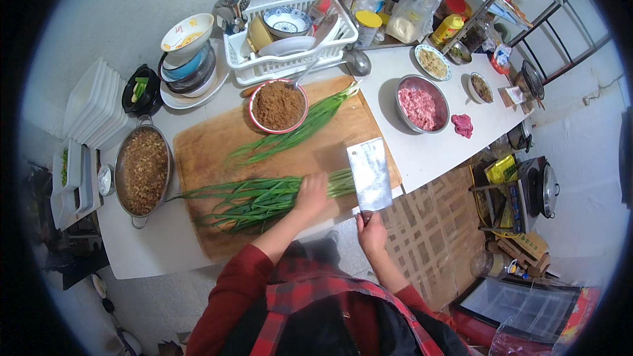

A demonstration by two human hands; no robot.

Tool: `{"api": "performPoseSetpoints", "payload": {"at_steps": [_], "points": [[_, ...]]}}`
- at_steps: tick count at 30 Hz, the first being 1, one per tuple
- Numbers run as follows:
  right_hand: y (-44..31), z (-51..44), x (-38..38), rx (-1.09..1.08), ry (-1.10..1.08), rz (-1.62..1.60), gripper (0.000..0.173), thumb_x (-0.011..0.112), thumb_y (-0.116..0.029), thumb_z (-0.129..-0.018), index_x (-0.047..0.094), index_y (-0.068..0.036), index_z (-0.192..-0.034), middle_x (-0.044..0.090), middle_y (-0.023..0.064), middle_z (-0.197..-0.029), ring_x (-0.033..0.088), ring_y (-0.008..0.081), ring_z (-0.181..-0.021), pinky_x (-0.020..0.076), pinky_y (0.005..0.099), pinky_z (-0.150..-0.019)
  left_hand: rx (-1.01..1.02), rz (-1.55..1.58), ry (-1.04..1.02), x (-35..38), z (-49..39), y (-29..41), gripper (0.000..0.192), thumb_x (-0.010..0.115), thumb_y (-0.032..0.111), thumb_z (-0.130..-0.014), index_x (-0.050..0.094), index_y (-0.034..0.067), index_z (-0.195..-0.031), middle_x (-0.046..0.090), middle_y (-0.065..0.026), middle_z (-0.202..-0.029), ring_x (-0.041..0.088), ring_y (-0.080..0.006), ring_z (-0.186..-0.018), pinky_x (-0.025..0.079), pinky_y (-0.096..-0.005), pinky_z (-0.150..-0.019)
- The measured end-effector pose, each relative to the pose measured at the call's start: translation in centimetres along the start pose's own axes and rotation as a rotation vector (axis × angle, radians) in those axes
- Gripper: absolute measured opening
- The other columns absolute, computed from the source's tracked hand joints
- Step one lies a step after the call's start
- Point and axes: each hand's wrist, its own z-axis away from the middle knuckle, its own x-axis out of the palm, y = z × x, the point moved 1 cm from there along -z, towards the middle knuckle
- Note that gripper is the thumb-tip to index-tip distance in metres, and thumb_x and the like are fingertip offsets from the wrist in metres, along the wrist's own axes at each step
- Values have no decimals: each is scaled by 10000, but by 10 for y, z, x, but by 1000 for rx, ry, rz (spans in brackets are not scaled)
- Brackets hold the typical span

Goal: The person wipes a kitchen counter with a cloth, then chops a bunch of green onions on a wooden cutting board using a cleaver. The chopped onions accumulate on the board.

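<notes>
My left hand [312, 193] presses on a bunch of green onions [267, 195] that lies across the wooden cutting board [207, 148]. In my right hand [372, 233] is the handle of a cleaver [371, 175]. Its broad steel blade covers the pale ends of the bunch, near the board's right edge. Whether the blade touches the stalks cannot be told. Farther back on the board, a second bunch of green onions [316, 123] lies slantwise. A red-rimmed bowl of brown crumbly food [278, 106] rests against it, with a spoon handle sticking out.
Right of the board stand a metal bowl of minced meat [420, 109] and a piece of raw meat [462, 126]. A two-handled pan of brown chopped food [143, 170] sits left. Behind are stacked bowls [190, 59], a white dish rack [292, 59] and a ladle [357, 62].
</notes>
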Motion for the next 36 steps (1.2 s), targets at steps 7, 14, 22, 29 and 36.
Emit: {"api": "performPoseSetpoints", "payload": {"at_steps": [7,14,22,29,36], "points": [[-12,6,1,-42,-32,38,465,561,-467,-886,536,-14,-986,662,238,-742,656,422,-670,525,518,-627,-90,-92,-108,-45,5,-11,1147,764,611,-616,294,-87,-1395,356,-256,-1430,324,-379,-1341,185,-473,-1154],[-33,13,-4,-43,-84,56,468,563,-458,-881,513,-1,-970,664,245,-772,666,406,-716,529,507,-627,-87,-173,-83,-64,27,-23,1239,799,637,-523,287,-50,-1418,377,-250,-1377,303,-379,-1332,210,-472,-1131],[-50,21,18,-131,-102,48,456,570,-443,-877,509,-5,-990,667,201,-722,663,387,-653,527,491,-586,-142,-29,-86,-66,33,-38,1291,809,638,-493,266,-112,-1393,351,-255,-1417,333,-377,-1326,236,-446,-1127],[-60,25,22,-189,-198,27,413,591,-415,-867,509,-22,-964,668,200,-732,668,377,-663,533,491,-605,-162,-77,-139,-73,46,-46,1301,807,644,-487,258,-82,-1416,368,-220,-1421,347,-327,-1327,244,-438,-1123],[-15,9,0,31,-147,62,373,596,-380,-871,561,-20,-960,660,197,-718,659,370,-676,527,478,-618,-172,-83,-183,-72,49,-46,1244,811,604,-523,264,-61,-1420,363,-192,-1438,326,-323,-1342,240,-431,-1131]]}}
